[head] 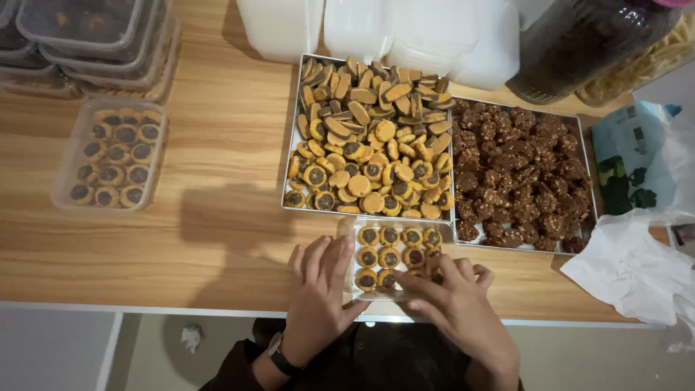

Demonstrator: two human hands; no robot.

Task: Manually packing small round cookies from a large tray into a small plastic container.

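1. I see the small box [394, 259] at the table's [217, 239] near edge, between my left hand [318, 289] and right hand [452, 300].
2. Just behind it sits the tart tray [369, 137].
3. The cluster tray [521, 177] touches that tray's right side.
4. Well to the left lies a filled box [112, 154], with stacked boxes [94, 43] behind it.
5. Tubs [376, 29] and jars [586, 43] stand behind the trays.
6. Bags [637, 268] lie far right.

Clear plastic cookie box [397, 230] at table edge, filled one [112, 153] far left (lidded), blue-green packet [628, 156] right
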